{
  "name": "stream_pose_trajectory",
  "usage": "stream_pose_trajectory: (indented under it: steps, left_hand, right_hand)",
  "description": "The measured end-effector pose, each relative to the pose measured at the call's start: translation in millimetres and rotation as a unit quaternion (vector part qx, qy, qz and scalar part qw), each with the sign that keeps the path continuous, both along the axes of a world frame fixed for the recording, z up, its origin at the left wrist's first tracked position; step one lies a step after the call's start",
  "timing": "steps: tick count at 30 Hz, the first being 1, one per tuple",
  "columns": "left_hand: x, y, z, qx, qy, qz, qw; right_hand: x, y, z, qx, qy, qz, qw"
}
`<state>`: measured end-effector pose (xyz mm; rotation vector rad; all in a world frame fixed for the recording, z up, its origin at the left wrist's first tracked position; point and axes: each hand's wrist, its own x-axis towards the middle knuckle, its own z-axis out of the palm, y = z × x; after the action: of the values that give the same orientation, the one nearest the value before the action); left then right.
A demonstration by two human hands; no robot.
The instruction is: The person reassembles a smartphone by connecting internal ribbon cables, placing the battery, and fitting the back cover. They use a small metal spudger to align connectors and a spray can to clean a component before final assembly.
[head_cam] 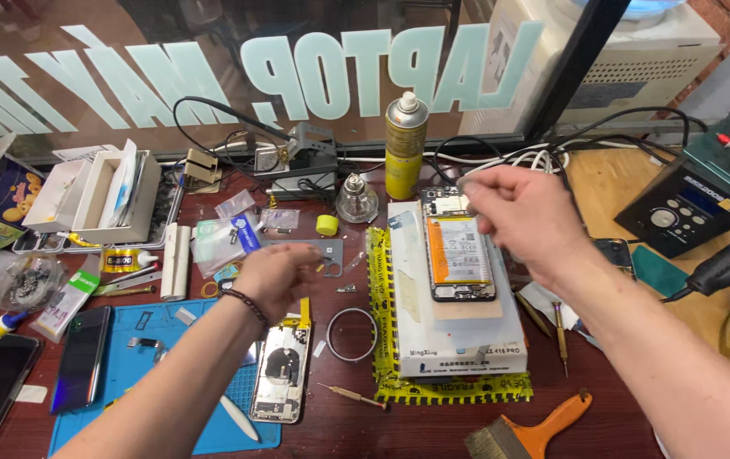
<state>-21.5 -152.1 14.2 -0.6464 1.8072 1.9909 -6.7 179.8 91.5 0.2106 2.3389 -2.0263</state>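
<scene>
An opened phone (458, 246), its battery with an orange label showing, lies on a white box (458, 344) that sits on a yellow-taped package (399, 387). My right hand (522, 212) hovers over the phone's top end, fingers pinched on what looks like a small grey part (465, 181). My left hand (275, 276), a dark bead bracelet at its wrist, is held with its fingers curled just over a grey metal plate (318, 249). Whether it holds anything is blurred. A phone back housing (280, 374) lies below it, on the edge of a blue mat (152, 357).
A yellow spray can (405, 144) and a small glass bottle (356, 200) stand behind the box. A metal ring (352, 333), screwdrivers (352, 395), an orange-handled brush (535, 429), two dark phones (84, 357) and a black soldering station (688, 204) crowd the wooden bench.
</scene>
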Motion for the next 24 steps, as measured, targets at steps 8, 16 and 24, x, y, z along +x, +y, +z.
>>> stream_pose_trajectory:
  steps: [8,16,24]
  left_hand:
    - [26.0,-82.8,-23.3,-0.130,-0.082,-0.344,0.926]
    - [57.1,-262.6,-63.3,-0.283,-0.237,-0.444,0.817]
    - [67.8,-276.5,-90.7,-0.348,-0.040,-0.450,0.822]
  right_hand:
    - [32.5,-156.3,-1.1,0.099,-0.054,0.167,0.979]
    - [47.5,-258.6,-19.8,0.123,-0.102,0.205,0.966]
    - [42.3,-286.9,-54.7,0.109,-0.105,0.226,0.962]
